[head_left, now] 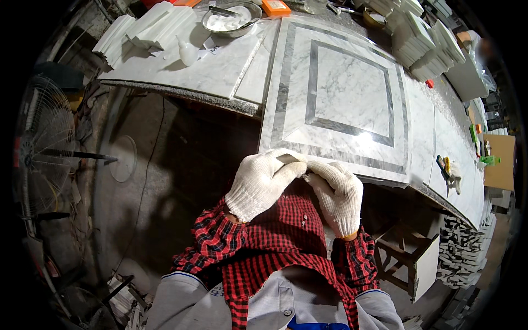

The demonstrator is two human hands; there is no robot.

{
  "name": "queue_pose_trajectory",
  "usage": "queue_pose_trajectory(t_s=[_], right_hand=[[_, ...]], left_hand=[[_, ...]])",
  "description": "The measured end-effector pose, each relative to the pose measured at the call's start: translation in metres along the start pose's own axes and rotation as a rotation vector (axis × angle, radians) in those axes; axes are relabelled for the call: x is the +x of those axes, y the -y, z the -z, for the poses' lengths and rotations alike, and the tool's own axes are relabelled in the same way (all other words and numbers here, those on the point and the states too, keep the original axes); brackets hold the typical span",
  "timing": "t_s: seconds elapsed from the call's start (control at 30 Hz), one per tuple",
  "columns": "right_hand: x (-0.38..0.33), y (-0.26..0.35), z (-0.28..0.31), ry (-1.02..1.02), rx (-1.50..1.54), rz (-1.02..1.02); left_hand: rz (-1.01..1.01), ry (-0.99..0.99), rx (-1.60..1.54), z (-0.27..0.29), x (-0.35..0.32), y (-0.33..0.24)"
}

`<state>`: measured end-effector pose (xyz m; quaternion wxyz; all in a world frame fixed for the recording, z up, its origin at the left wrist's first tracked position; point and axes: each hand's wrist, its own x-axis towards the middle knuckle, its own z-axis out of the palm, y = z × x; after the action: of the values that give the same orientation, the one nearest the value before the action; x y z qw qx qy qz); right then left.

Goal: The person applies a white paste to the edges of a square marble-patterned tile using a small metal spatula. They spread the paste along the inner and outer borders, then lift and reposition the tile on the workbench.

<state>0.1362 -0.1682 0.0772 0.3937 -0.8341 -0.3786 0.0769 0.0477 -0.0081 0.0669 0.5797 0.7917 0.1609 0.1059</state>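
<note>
White knitted gloves cover both of my hands, which meet at the front edge of a marble panel [352, 85] with grey inlaid borders. My left hand [258, 184] is closed, and a small flat grey piece [286, 159] shows between its thumb and fingers. Right beside it, my right hand [338, 195] is curled with fingertips together near the left fingertips. Whatever those right fingers grip is hidden. Below the hands hangs a red and black checked apron [286, 220].
A bowl of white powder [231, 21] and a white squeeze bottle [187, 52] stand on the left slab [220, 69]. Stacked pale tiles [412, 41] line the back right. Small tools [451, 170] lie to the right. A stool [404, 258] is under the bench; a fan [47, 143] stands left.
</note>
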Motion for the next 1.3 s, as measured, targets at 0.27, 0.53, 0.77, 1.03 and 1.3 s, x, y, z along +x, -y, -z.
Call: queue_pose_trajectory(t_s=[0.27, 0.53, 0.77, 1.03, 1.3], right_hand=[[0.016, -0.018, 0.013, -0.147, 0.001, -0.028], [0.051, -0.052, 0.005, -0.183, -0.077, -0.201], [0.059, -0.038, -0.012, -0.196, -0.298, -0.142], [0.055, -0.004, 0.007, -0.149, 0.083, -0.339], [0.037, 0.012, -0.004, -0.097, 0.079, -0.075]], left_hand=[[-0.030, -0.095, 0.053, 0.019, 0.007, 0.005], [-0.388, -0.174, 0.566, 0.027, 0.036, 0.032], [-0.455, -0.303, 0.257, 0.008, 0.056, 0.059], [-0.330, -0.321, 0.302, 0.011, 0.060, 0.043], [-0.105, -0.061, -0.081, 0.009, 0.049, 0.011]])
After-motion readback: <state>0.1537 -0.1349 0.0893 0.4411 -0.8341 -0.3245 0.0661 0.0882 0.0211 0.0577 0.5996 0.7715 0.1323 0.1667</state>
